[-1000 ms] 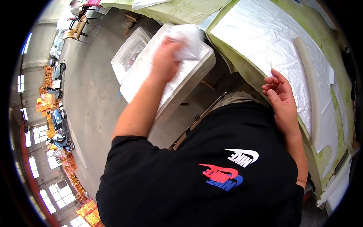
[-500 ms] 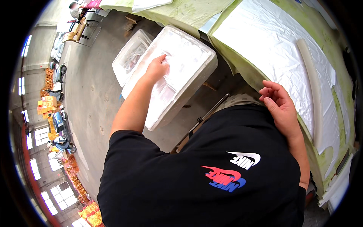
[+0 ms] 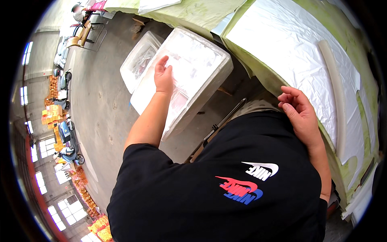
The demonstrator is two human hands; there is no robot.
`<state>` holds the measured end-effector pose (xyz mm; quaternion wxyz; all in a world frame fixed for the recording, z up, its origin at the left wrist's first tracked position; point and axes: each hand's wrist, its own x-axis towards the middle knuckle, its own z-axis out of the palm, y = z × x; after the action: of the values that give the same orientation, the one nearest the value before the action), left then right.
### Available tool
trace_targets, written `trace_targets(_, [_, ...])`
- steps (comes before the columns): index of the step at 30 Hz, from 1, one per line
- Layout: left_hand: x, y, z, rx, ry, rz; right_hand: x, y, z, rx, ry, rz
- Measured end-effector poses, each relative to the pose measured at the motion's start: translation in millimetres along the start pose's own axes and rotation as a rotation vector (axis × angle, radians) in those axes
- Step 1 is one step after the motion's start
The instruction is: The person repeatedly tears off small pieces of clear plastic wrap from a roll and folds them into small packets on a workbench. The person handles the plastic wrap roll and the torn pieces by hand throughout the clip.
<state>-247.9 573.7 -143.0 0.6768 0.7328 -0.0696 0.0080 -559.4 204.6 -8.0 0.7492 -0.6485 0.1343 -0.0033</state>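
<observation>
My left hand [image 3: 164, 78] is above a white foam box [image 3: 201, 101], its thumb and index finger apart and nothing visible between them. Thin, clear plastic packets [image 3: 195, 58] lie inside that box, with a pinkish patch showing near my wrist. Whether the fingertips touch the packets I cannot tell. My right hand [image 3: 298, 113] hangs by the edge of the table at my right, fingers loosely bent and thumb apart, holding nothing I can see.
A second foam box [image 3: 127, 74] with packets stands beyond the first. The table [image 3: 268, 76] carries wrinkled white sheeting [image 3: 290, 48] and a long pale strip [image 3: 332, 88]. Scooters [image 3: 66, 137] line the far left, and a seated person [image 3: 78, 15] is at the back.
My left hand has drawn back slightly to the left, and its thumb and index finger have come apart. My right hand stays at the table edge.
</observation>
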Motion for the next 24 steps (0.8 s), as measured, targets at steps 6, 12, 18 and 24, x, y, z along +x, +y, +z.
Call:
trace_targets(6, [-14, 21, 15, -0.020, 0.032, -0.196, 1, 1, 1, 0.009, -0.009, 0.019])
trace_targets(12, [-21, 11, 7, 0.010, 0.171, -0.113, -2, 1, -1, -0.015, 0.001, 0.021])
trace_targets(18, [-53, 97, 49, -0.152, 0.449, -0.623, -1, 5, 1, 0.009, 0.001, 0.018])
trace_targets(24, [-54, 86, 43, -0.016, 0.201, -0.645, -2, 7, -2, -0.014, -0.021, 0.026])
